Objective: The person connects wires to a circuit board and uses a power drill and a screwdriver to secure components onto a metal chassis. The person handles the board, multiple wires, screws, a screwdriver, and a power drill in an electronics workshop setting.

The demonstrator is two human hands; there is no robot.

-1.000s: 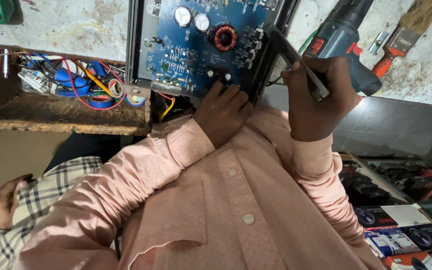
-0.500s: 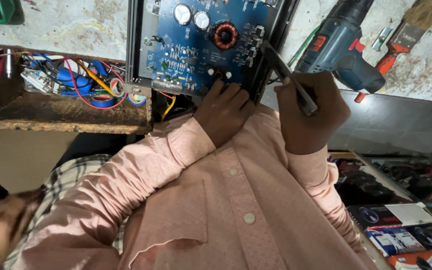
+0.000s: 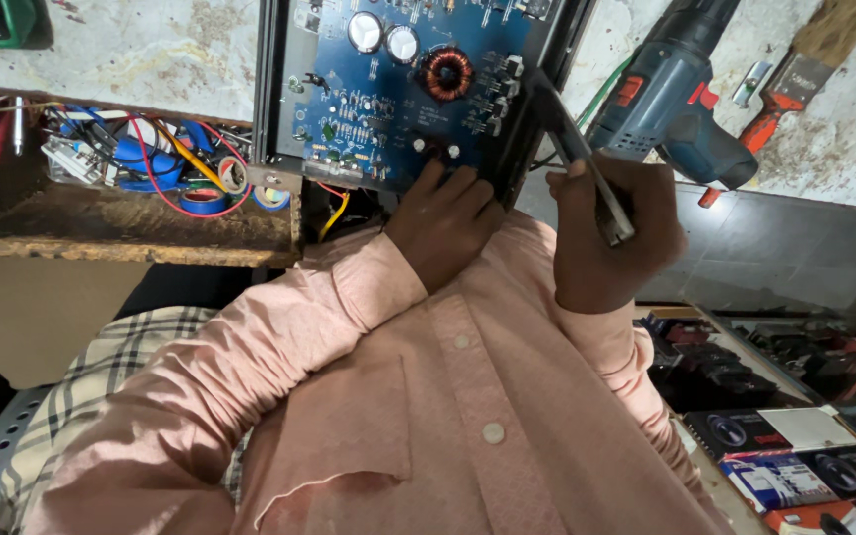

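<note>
A blue circuit board (image 3: pixel 388 89) in a black metal case lies on the bench edge, leaning against my chest. My left hand (image 3: pixel 443 223) rests on the board's near edge, fingers pressing on it. My right hand (image 3: pixel 611 233) grips a dark slim tool (image 3: pixel 587 163), a screwdriver by its look, whose tip meets the right side rail of the case. The board carries two silver capacitors (image 3: pixel 383 38) and a copper coil (image 3: pixel 445 71). Both sleeves are pale pink.
A blue cordless drill (image 3: pixel 681 99) and a paintbrush (image 3: pixel 804 59) lie on the stained bench at right. A wooden shelf (image 3: pixel 131 228) at left holds tangled wires and tape rolls. Printed boxes (image 3: pixel 804 466) are stacked low right. Checked cloth (image 3: pixel 121 367) covers my lap.
My right hand with the tool has slid left and down, away from the drill towards the case's right edge. A hand seen at lower left earlier is out of view now.
</note>
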